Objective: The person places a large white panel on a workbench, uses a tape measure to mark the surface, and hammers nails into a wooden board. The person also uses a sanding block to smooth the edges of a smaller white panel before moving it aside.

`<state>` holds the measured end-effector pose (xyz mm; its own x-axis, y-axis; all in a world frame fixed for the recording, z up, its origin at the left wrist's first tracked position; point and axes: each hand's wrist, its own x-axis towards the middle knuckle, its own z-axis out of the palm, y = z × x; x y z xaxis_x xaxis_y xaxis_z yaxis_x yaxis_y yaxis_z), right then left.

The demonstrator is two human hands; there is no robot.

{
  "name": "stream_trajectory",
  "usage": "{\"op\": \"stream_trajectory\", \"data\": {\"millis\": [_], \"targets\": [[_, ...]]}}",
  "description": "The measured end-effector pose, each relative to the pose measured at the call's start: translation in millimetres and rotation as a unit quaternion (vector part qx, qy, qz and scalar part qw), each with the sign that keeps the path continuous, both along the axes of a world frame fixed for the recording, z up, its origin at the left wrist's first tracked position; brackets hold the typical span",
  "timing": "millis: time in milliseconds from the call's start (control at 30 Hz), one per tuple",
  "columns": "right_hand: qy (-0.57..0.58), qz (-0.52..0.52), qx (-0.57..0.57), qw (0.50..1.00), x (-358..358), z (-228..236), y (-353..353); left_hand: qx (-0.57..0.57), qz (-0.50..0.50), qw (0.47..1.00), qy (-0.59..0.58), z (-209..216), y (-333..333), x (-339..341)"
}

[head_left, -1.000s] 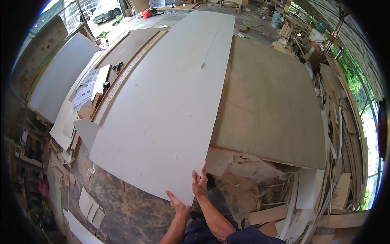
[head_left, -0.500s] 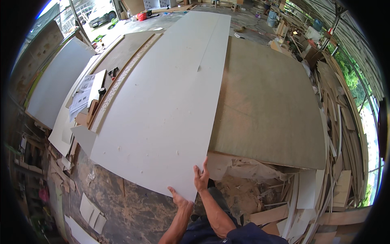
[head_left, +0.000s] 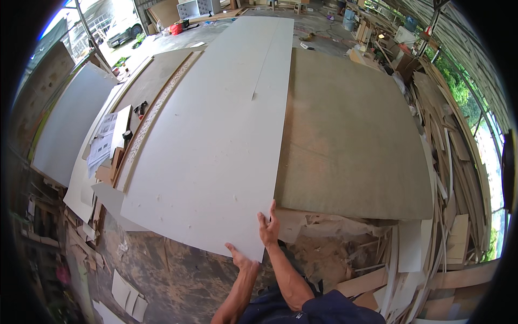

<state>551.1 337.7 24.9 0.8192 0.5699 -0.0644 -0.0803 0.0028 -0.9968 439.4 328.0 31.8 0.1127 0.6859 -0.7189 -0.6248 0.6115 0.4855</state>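
Gripping one white board (head_left: 210,140), two hands (head_left: 256,245)

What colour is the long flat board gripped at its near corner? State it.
White, plain and unpatterned: the long flat board shows best in the head view.

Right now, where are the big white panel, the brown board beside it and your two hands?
white panel (head_left: 210,135), head view, its middle face.
brown board (head_left: 350,140), head view, its dusty top.
left hand (head_left: 241,260), head view, its back.
right hand (head_left: 268,229), head view, its back.

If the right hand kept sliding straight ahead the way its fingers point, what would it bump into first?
Probably nothing soon: the right hand points up along the edge of the big white board, beside the brown board. That line looks free, though depth is unclear.
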Motion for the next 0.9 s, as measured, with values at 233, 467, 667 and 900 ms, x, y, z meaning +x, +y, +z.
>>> {"op": "stream_trajectory", "data": {"millis": [233,467,667,900], "targets": [[0.023,0.006,-0.031,0.999,10,8,6,0.064,0.001,0.994,-0.085,-16,7,5],[-0.137,-0.055,-0.123,0.981,-1,13,12,0.041,-0.070,0.978,0.194,-19,20,-31],[-0.380,0.044,-0.318,0.868,-40,38,-17,0.426,-0.422,0.473,0.646,67,93,-107],[-0.463,0.131,-0.308,0.821,-101,45,-53,0.475,-0.635,0.158,0.588,98,219,-159]]}}
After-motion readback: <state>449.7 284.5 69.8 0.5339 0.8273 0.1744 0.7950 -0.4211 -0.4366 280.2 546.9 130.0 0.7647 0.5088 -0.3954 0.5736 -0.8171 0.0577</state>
